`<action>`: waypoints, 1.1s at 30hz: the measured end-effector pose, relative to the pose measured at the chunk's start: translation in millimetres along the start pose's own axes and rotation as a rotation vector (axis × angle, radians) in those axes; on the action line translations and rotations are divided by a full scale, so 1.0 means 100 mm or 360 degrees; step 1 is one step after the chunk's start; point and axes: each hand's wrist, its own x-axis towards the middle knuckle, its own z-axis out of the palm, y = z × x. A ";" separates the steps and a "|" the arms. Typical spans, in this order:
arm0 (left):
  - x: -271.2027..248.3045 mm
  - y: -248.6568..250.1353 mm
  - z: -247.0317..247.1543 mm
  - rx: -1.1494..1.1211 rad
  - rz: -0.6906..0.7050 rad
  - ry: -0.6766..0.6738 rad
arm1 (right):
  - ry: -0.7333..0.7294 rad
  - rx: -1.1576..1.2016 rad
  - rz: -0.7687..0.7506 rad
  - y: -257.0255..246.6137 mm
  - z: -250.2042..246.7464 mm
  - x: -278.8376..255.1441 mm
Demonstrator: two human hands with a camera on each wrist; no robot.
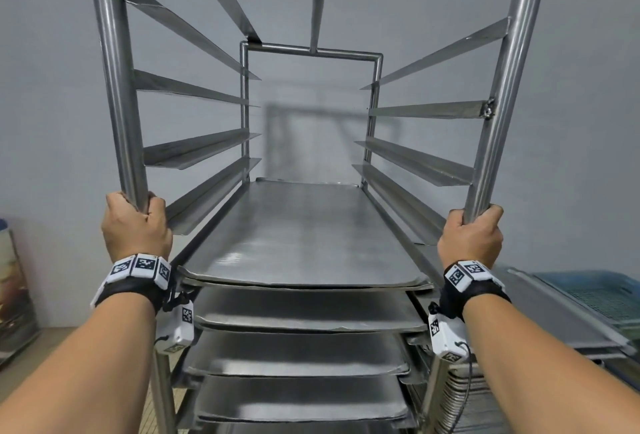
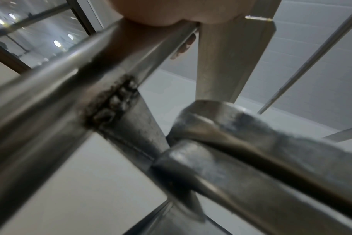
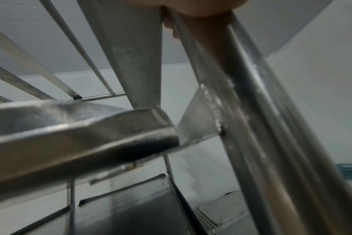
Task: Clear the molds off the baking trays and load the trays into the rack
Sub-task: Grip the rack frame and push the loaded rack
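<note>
A tall steel rack [image 1: 245, 115] fills the head view. My left hand [image 1: 135, 222] grips its front left post [image 1: 117, 87]. The front right post [image 1: 498, 104] is gripped by my right hand [image 1: 471, 236]. Several empty baking trays [image 1: 304, 236] sit stacked on the lower runners, the top one level with my wrists. The upper runners hold nothing. The left wrist view shows the left post [image 2: 50, 98] and a tray corner [image 2: 241, 127] close up. A tray edge [image 3: 80, 132] and the right post [image 3: 261, 119] fill the right wrist view. No molds are in view.
A grey wall stands close behind the rack. To the right lie more flat trays [image 1: 568, 312] and a teal perforated crate [image 1: 595, 291]. A stack of tray rims [image 1: 460, 399] shows at the lower right. A box-like object [image 1: 14, 295] stands at the far left on the floor.
</note>
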 end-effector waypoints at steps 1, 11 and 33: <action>0.03 -0.03 0.11 0.0000 -0.0010 -0.0010 | -0.0002 -0.0011 0.0007 0.02 0.09 0.04; 0.41 -0.20 1.11 -0.0082 -0.0047 -0.0080 | 0.0009 -0.0029 0.0028 0.21 1.08 0.38; 0.67 -0.27 2.99 -0.0039 -0.0078 -0.0016 | -0.0061 0.0037 0.0012 0.89 2.81 1.33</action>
